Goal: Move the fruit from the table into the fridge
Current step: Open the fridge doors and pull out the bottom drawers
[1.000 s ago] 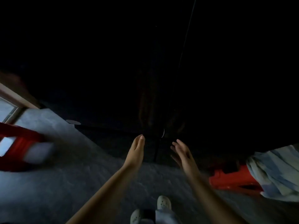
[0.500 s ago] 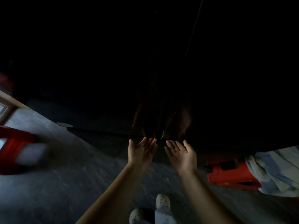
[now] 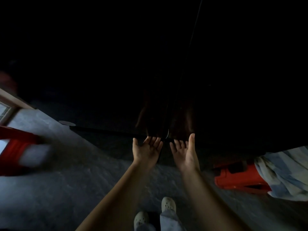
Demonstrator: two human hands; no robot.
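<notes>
Currently left hand [image 3: 147,151] and right hand [image 3: 184,153], both spread empty, reach the dark fridge doors [image 3: 216,80]; fingers may slip off the unseen edge.

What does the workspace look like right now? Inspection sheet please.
Surface: grey mottled floor; no table seen.
Job's things: tall dark glossy fridge, doors shut, centre seam; no fruit seen.
Clutter: red plastic stool right; pale blue cloth beside it; blurred red-and-white object left.
Grippers: left hand and right hand open, empty, at the seam's bottom edge.
Cables: nothing seen.
Surroundings: very dim; white perforated clogs below.
</notes>
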